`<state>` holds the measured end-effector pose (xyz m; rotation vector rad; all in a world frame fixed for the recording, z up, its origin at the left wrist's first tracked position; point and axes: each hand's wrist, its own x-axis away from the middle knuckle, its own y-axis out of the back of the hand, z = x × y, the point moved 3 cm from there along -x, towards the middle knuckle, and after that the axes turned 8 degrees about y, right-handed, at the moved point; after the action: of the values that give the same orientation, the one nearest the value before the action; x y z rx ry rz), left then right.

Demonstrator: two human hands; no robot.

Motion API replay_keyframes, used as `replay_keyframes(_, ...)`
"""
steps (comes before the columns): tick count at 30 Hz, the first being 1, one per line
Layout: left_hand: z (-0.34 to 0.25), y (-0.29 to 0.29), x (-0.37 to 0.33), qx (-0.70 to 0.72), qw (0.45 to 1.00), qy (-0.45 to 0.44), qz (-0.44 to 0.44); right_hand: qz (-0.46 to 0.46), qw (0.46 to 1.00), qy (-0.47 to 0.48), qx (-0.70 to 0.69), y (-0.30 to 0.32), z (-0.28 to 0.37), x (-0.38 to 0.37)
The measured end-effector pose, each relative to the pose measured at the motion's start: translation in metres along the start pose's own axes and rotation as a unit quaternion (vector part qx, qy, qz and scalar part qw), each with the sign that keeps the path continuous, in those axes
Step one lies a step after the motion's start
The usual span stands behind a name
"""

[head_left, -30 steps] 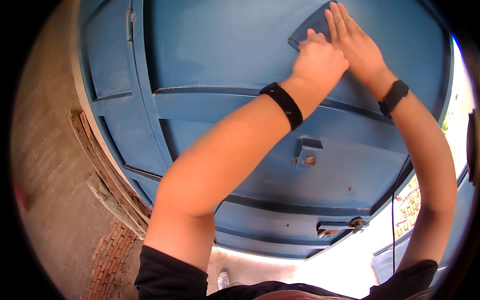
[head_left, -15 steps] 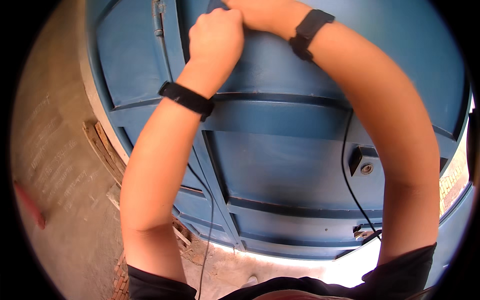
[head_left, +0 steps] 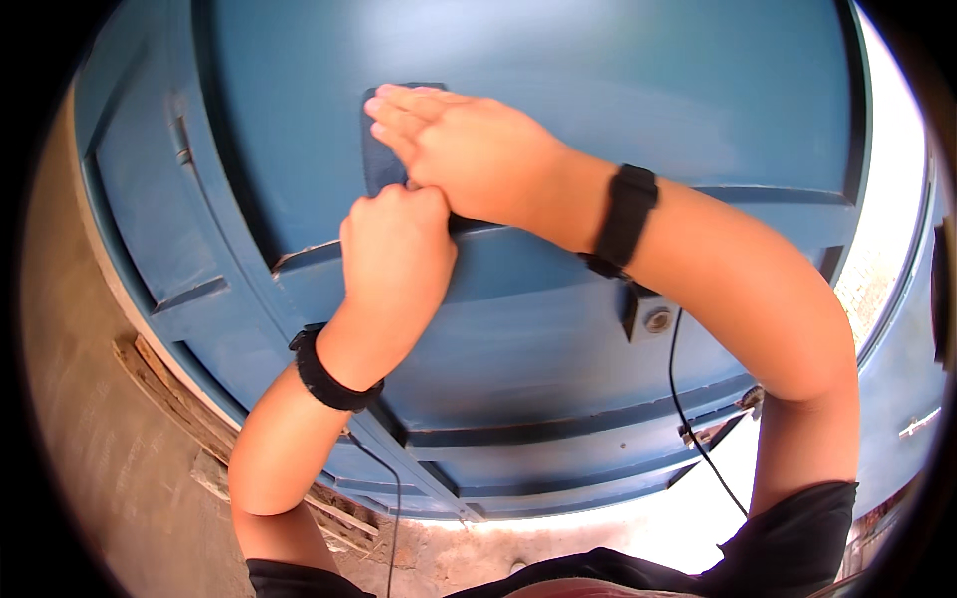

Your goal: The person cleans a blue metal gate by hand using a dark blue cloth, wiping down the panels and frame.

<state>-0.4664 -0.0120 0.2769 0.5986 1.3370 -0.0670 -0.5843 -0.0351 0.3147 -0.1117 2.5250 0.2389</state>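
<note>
A large blue metal door (head_left: 558, 329) with raised ribs fills most of the view. My right hand (head_left: 478, 149) lies flat with fingers stretched over a thin, dark blue-grey rectangular piece (head_left: 381, 159), which rests against the upper panel. Just below, my left hand (head_left: 397, 249) is closed in a fist at the lower edge of that piece. Its grip covers that edge, and the kind of piece cannot be made out. The two hands touch near the thumb of the right one. Both wrists wear black bands.
A lock housing (head_left: 658, 320) juts from the door below my right forearm. One thin black cable (head_left: 676, 384) hangs near that arm, another (head_left: 397, 498) near the left. Wooden planks (head_left: 164, 384) lie along the wall at left. Bright daylight shows past the door's right edge.
Both hands have come down the door toward the crossbar, and the dark piece now shows more fully. My view has tilted upward and shifted. The right hand's outstretched fingers have come into sight.
</note>
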Motion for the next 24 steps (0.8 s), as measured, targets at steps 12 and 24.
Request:
replay_keyframes(12,-0.262,-0.036,-0.050,0.285,0.948,-0.139,-0.037,0.185,0.977,-0.096,0.052,0.161,-0.119,0.212)
replay_keyframes(24,-0.399,-0.050,-0.068,0.313,0.938,-0.145,0.008,0.319,0.908,-0.272,0.015,0.260,-0.169,0.377)
